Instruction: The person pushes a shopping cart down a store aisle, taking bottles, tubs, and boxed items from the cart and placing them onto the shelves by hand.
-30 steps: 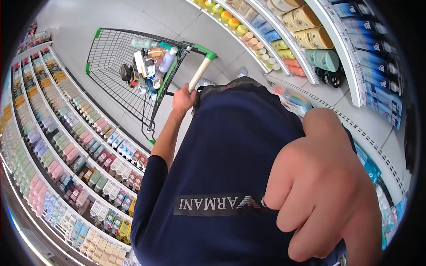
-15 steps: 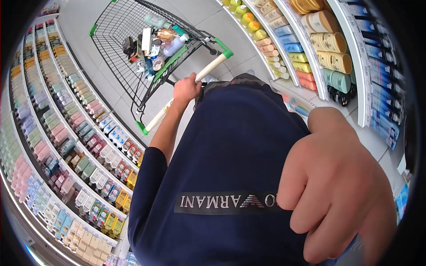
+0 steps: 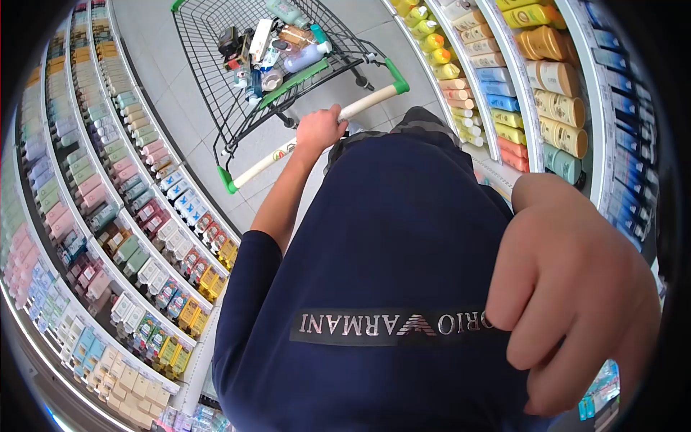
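My left hand [image 3: 322,129] is wrapped round the pale handle bar [image 3: 270,165] of a shopping cart with green corner pieces. Inside the black wire basket [image 3: 209,79] lies a loose pile of goods, among them a white box [image 3: 260,41], a pale lilac bottle [image 3: 304,57] and a pale green bottle [image 3: 286,11]. My right hand [image 3: 579,277] is raised close to the camera, in front of the right side of my dark blue shirt [image 3: 374,252]. Its fingers are curled in, and nothing shows in them; the palm side is hidden.
A long shelf unit [image 3: 137,237] with rows of bottles and boxes runs down the left. On the right, another shelf unit [image 3: 515,86] holds yellow, cream and blue bottles. Grey floor tiles [image 3: 155,54] lie between them, around the cart.
The cart and my left hand on its handle appear further right and slightly higher in view. My right hand has shifted right too, still curled. The shelves have slid across the view.
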Available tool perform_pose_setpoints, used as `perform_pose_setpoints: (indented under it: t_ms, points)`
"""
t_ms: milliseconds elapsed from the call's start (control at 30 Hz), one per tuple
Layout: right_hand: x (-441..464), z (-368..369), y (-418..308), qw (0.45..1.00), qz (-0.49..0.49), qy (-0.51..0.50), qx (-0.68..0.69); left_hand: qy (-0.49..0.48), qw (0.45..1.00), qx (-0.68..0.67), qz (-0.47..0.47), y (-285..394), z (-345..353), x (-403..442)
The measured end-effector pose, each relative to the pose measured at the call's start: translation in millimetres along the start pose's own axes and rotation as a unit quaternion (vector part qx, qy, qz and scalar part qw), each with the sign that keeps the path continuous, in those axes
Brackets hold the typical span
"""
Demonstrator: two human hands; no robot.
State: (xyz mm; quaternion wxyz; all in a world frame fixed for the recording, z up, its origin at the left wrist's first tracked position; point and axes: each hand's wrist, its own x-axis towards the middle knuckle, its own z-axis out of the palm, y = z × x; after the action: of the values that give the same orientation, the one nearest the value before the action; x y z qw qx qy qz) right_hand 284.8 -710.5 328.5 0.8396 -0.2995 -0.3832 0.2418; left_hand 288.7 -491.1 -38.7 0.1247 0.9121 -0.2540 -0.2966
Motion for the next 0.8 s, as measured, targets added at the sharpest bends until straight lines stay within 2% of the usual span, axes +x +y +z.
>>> perform_pose_setpoints:
  t_ms: [100,167,233,267,300,367,400,433,467,500,533,567,633,733,800]
  points:
    - [2,-21,3,0.997,-0.046,-0.057,-0.034,-0.008,1.0,-0.009,0.003,-5,-9,10]
    - [5,-36,1,0.988,-0.133,0.017,-0.082,-0.013,1.0,-0.008,-0.005,-8,-13,17]
    - [-11,-59,-25,0.962,-0.118,0.08,-0.234,-0.012,1.0,-0.004,-0.014,-11,-20,27]
    - [-34,-81,-55,0.936,-0.031,0.055,-0.348,-0.018,1.0,-0.009,-0.013,-11,-24,32]
    - [-8,-66,-47,0.842,-0.053,0.242,-0.48,-0.026,1.0,-0.014,-0.011,-11,-27,36]
    - [-52,-90,-77,0.844,-0.066,0.235,-0.478,-0.031,0.999,-0.02,-0.028,-13,-39,49]
    - [-125,-113,-128,0.845,-0.076,0.232,-0.475,-0.028,0.999,-0.027,-0.026,-14,-43,55]
    - [-105,-130,-113,0.844,-0.082,0.234,-0.475,-0.028,0.999,-0.037,-0.018,-12,-47,58]
    - [-117,-159,-129,0.843,-0.093,0.229,-0.477,-0.029,0.999,-0.031,-0.027,-11,-56,65]
    - [-126,-178,-147,0.841,-0.105,0.222,-0.482,-0.019,0.999,-0.028,-0.032,-11,-66,75]
    - [-179,-170,-197,0.836,-0.119,0.218,-0.49,-0.018,0.999,-0.028,-0.034,-9,-75,81]
    - [-176,-199,-206,0.833,-0.131,0.217,-0.492,-0.022,0.999,-0.03,-0.04,-10,-81,82]
    - [-115,-204,-203,0.826,-0.169,0.181,-0.507,0.011,1.0,-0.016,-0.003,-26,-76,104]
    - [-76,-241,-223,0.797,-0.222,0.144,-0.543,0.003,0.999,-0.022,-0.036,-16,-110,120]
    - [-87,-261,-243,0.781,-0.255,0.138,-0.553,0.005,0.999,-0.023,-0.049,-18,-121,130]
